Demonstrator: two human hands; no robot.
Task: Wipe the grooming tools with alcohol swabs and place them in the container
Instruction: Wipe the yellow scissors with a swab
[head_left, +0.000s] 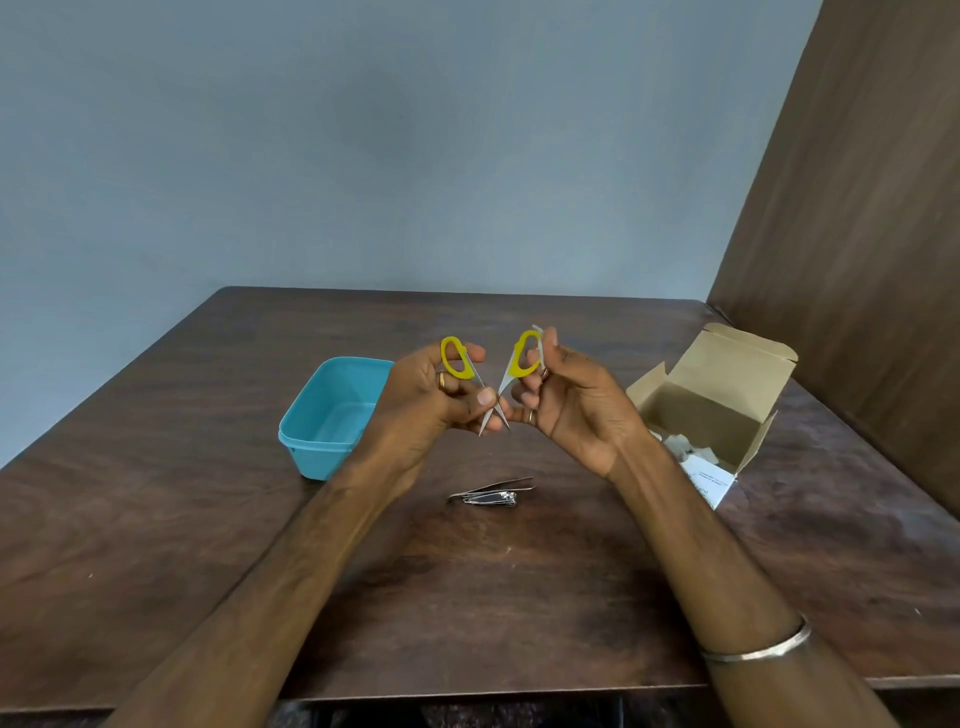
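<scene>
Both hands, left hand (434, 395) and right hand (566, 400), each hold a yellow handle of the open scissors (496, 402), whose sharp tips could poke a finger.

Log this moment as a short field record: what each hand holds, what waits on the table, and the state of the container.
left hand: grips one yellow handle loop of the small steel scissors
right hand: grips the other yellow loop; a thin white strip, perhaps a swab, shows by the fingers
scissors: held open above the brown wooden table, blades crossing, tips down
waiting on table: metal nail clipper and metal tweezers
blue plastic container: open, no tools visible inside
open cardboard box: right side, white packets inside
</scene>
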